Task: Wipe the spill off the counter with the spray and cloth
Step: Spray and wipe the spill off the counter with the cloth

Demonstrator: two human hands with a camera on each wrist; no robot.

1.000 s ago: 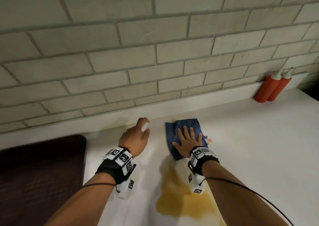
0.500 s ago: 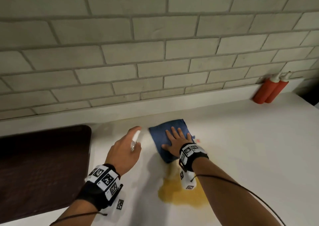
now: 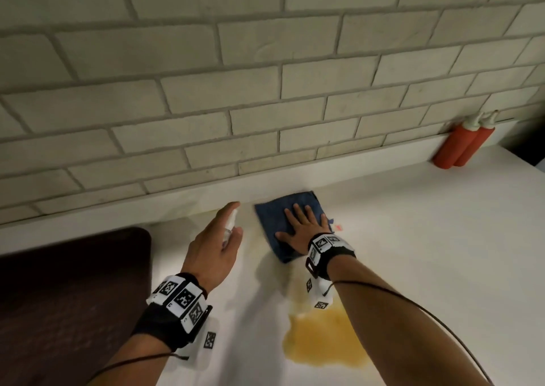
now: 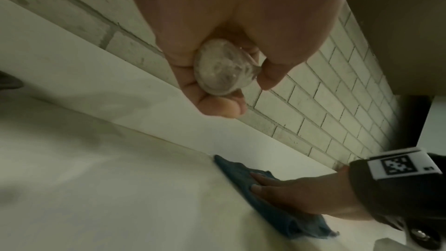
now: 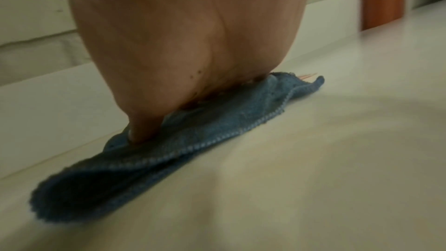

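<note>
A yellow-brown spill (image 3: pixel 324 341) lies on the white counter (image 3: pixel 442 253), partly under my right forearm. A folded blue cloth (image 3: pixel 274 217) (image 4: pixel 263 201) (image 5: pixel 193 140) lies flat near the backsplash, just beyond the spill. My right hand (image 3: pixel 303 226) (image 4: pixel 301 194) presses on the cloth with straight, spread fingers. My left hand (image 3: pixel 218 244) (image 4: pixel 224 45) hovers to the cloth's left and grips a small clear spray bottle (image 3: pixel 230 226) (image 4: pixel 224 72), index finger resting on its top. The bottle's round base faces the left wrist view.
A dark brown mat (image 3: pixel 65 303) covers the counter at the left. Two red squeeze bottles (image 3: pixel 463 143) with white nozzles stand against the brick wall (image 3: pixel 265 76) at the far right. A small orange tag (image 3: pixel 338 226) shows by the cloth's right edge.
My right hand has slid the cloth up toward the backsplash, away from the spill. My left hand with the spray bottle has drawn back slightly. The head view has shifted.
</note>
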